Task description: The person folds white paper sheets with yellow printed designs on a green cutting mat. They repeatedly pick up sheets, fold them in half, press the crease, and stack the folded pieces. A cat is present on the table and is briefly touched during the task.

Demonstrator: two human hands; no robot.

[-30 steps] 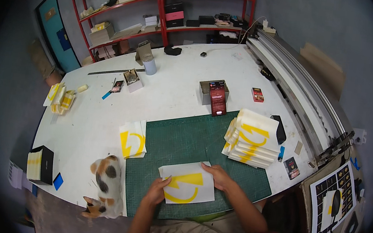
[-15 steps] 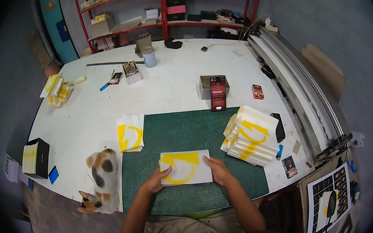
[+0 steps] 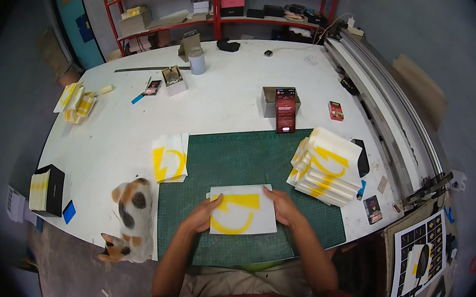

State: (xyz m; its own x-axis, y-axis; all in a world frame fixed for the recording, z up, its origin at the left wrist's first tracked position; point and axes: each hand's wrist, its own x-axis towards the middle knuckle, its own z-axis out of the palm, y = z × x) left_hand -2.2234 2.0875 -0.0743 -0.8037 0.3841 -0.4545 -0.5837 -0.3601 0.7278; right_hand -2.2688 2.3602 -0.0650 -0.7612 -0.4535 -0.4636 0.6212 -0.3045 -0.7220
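A white sheet with a yellow curved print [image 3: 242,211] lies on the green cutting mat [image 3: 237,160] in front of me. My left hand [image 3: 204,214] grips its left edge and my right hand [image 3: 282,205] presses on its right edge. More sheets seem to lie under it. A tall stack of the same printed sheets [image 3: 326,165] stands on the mat's right side. A smaller pile of printed sheets [image 3: 169,157] rests at the mat's left edge.
A calico cat [image 3: 128,218] sits on the white table's [image 3: 138,116] front-left edge. A dark red carton [image 3: 285,108] and grey box stand behind the mat. A black box [image 3: 48,189] sits far left. Red shelves [image 3: 217,3] stand beyond; a long cutter rail [image 3: 384,117] runs along the right.
The view has shifted a little. The sheet under my hands has slid slightly on the mat and the cat has shifted at the table edge.
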